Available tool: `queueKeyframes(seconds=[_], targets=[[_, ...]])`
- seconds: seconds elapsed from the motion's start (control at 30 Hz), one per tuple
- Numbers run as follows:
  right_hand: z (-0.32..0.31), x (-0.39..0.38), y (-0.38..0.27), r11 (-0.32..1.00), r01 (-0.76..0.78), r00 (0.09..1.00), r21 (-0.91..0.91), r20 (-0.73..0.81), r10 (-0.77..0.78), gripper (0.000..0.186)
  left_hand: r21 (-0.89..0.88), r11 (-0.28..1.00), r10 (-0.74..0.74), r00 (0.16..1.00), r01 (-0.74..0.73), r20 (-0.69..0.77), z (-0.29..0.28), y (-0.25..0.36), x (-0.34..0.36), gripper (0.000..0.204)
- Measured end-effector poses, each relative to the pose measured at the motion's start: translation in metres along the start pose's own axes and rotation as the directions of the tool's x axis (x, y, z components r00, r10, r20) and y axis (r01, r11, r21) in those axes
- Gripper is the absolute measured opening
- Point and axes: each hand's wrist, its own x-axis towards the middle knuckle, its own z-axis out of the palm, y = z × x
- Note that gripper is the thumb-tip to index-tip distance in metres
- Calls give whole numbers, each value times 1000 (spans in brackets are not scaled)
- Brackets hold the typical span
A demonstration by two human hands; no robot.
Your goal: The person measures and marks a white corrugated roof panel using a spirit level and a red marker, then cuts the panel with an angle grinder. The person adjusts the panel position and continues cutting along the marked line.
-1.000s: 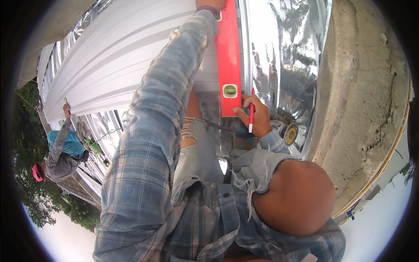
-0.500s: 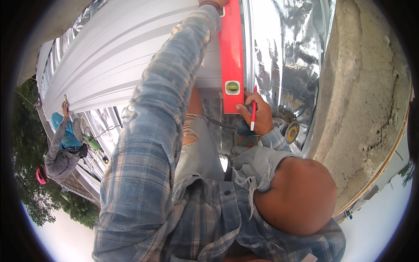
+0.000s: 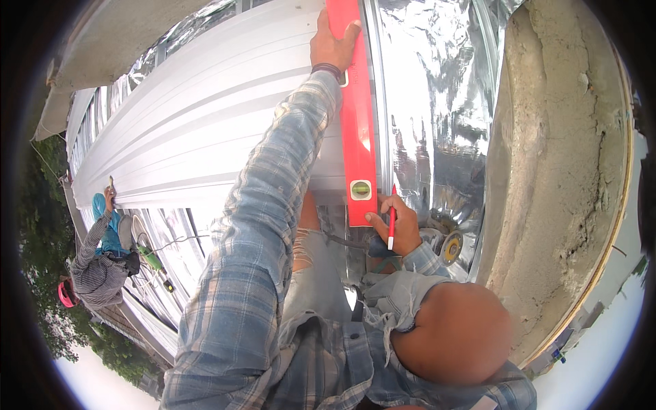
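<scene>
A long red spirit level [image 3: 357, 137] lies along the edge of a white ribbed metal roofing sheet [image 3: 205, 130]. My left hand [image 3: 333, 45], arm stretched out, is closed over the level's far part, thumb on its top face. At the near end, beside the green vial, my right hand [image 3: 404, 227] pinches a slim red pen with a white end [image 3: 391, 229]. The right thumb touches the level's corner. The pen stands close along the level's right side, its far tip near the sheet's edge.
Shiny foil insulation [image 3: 437, 102] runs right of the sheet, up to a rough concrete ledge [image 3: 560, 171]. An angle grinder [image 3: 451, 247] lies by my right forearm. At far left a co-worker [image 3: 102, 273] touches the sheet's edge near a green power tool [image 3: 148, 258].
The view has tilted, so the scene sits lower and my left hand shows fully on the level. Both hands keep their places on the level and pen.
</scene>
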Motion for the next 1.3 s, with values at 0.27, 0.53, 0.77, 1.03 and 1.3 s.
queueKeyframes(seconds=[0.27,0.53,0.77,1.03,1.3], targets=[[-2,1,-5,998,56,996,-28,-74,-58,37,-108,994,14,1000,-13,6,5,-4,3,80],[-3,0,-11,995,83,988,-46,-126,-89,38,-216,976,16,1000,-11,22,4,1,0,80],[-3,2,-15,993,113,985,-39,-130,-118,37,-280,959,40,999,-30,30,3,-8,3,79],[-1,2,-13,994,106,984,-36,-142,-110,37,-330,944,35,999,-23,31,5,-6,2,78],[-3,2,-12,998,56,995,-37,-84,-59,40,-320,946,55,998,-44,27,4,-7,4,78]])
